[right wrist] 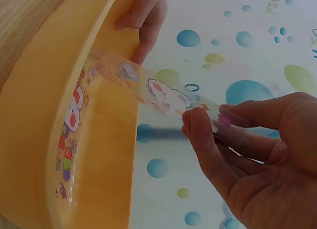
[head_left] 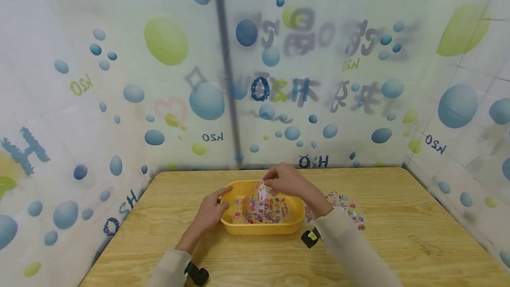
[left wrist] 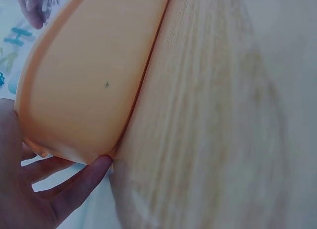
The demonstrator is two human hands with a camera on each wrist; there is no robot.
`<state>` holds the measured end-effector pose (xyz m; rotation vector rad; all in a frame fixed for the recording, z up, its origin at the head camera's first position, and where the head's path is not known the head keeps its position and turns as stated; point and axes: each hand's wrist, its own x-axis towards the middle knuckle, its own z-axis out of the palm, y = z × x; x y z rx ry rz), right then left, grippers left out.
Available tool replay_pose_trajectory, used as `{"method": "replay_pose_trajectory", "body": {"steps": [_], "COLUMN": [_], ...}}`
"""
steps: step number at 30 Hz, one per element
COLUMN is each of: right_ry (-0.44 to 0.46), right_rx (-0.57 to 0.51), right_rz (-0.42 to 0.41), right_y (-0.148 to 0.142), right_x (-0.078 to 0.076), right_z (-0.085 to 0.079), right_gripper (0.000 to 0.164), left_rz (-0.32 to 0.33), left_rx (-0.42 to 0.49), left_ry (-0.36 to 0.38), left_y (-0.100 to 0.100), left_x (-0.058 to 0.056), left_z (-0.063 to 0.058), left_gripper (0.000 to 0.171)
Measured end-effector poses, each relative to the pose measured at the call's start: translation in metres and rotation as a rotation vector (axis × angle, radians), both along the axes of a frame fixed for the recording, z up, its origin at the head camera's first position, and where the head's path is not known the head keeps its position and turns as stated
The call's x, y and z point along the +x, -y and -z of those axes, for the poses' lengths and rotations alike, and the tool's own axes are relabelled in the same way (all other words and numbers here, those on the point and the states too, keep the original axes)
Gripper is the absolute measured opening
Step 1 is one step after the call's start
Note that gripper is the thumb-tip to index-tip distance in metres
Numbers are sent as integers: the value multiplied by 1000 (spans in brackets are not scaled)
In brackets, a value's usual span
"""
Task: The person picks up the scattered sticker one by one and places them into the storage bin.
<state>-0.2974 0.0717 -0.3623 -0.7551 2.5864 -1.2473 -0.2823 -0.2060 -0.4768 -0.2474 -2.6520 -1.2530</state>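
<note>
A yellow plastic basin (head_left: 263, 229) stands on the wooden table, with clear sticker sheets printed with cartoon figures inside. My left hand (head_left: 211, 209) grips its left end at the rim; in the left wrist view, fingers (left wrist: 94, 169) lie against the basin's outside. Over the basin, my right hand (head_left: 288, 180) pinches a clear sticker sheet (right wrist: 168, 95) between thumb and fingers. That sheet slants up out of the basin, a white rabbit figure near its held end. Its lower end overlaps the other stickers (right wrist: 73, 110) in the basin.
More clear sticker sheets (head_left: 352, 211) lie on the table (head_left: 398, 234) right of the basin, partly behind my right forearm. A bubble-patterned curtain (head_left: 271, 136) hangs along the table's back edge and both sides. Small black cameras (head_left: 197, 274) are strapped to both wrists.
</note>
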Motion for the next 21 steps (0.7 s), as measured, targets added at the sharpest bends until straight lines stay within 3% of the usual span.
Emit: {"method": "replay_pose_trajectory", "body": {"steps": [15, 21], "right_ry": [136, 135], "right_rx": [134, 208], "right_rz": [40, 58], "right_y": [12, 12], "right_x": [-6, -10], "right_z": [-8, -3], "right_gripper": [31, 24], "left_rz": [10, 10], "left_rx": [3, 7], "left_ry": [-3, 0], "left_y": [-1, 0], "left_x": [0, 0], "left_z": [1, 0], "left_gripper": [49, 49]}}
